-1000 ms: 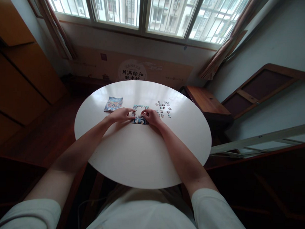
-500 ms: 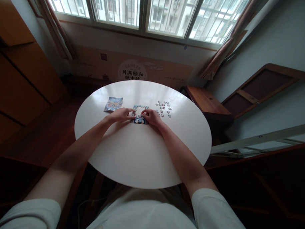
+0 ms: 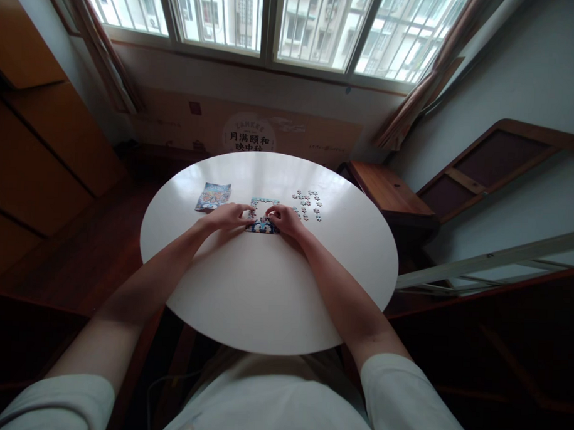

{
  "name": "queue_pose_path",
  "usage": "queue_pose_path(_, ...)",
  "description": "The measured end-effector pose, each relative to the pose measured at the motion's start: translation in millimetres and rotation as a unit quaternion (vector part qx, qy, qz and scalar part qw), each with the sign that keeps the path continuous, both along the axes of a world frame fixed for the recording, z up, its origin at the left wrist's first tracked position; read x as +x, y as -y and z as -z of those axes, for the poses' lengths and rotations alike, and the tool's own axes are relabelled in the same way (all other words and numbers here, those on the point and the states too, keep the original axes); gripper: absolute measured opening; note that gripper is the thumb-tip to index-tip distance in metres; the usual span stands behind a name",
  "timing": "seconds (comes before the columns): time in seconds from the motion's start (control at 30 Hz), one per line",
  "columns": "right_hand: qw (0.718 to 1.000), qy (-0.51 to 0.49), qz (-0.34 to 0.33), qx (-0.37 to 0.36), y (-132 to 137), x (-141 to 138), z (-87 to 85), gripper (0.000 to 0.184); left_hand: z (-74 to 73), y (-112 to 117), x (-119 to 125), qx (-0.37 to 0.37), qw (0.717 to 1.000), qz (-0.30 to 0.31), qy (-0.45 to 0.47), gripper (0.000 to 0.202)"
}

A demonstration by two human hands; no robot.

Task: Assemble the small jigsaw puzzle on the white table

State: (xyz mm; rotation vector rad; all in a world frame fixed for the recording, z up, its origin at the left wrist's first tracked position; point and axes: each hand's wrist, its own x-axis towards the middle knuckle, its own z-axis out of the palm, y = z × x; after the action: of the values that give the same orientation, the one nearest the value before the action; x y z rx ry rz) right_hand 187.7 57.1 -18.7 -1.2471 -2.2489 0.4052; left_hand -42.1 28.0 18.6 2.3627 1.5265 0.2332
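Note:
A partly assembled jigsaw puzzle (image 3: 263, 227) lies flat on the white oval table (image 3: 260, 289); its border and lower part are joined around an open middle. My left hand (image 3: 231, 216) rests at the puzzle's left edge, thumb and fingers apart, with nothing seen between them. Over the right side of the puzzle, my right hand (image 3: 285, 219) has its fingertips pinched together on a small puzzle piece (image 3: 269, 215), mostly hidden by the fingers. Several loose puzzle pieces (image 3: 307, 202) lie spread out to the right of that hand.
A crumpled, colourful picture sheet or bag (image 3: 213, 196) sits on the table, left of the puzzle. Beyond the table's right edge stands a wooden cabinet (image 3: 391, 192). A long printed box (image 3: 299, 131) lies under the window.

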Motion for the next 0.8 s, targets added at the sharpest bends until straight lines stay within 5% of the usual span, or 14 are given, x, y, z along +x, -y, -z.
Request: queue_pose_path(0.8,1.0,0.004,0.0,0.002,-0.5,0.4,-0.2,0.024,-0.4,-0.1,0.0,0.005,1.0,0.0,0.001,0.062)
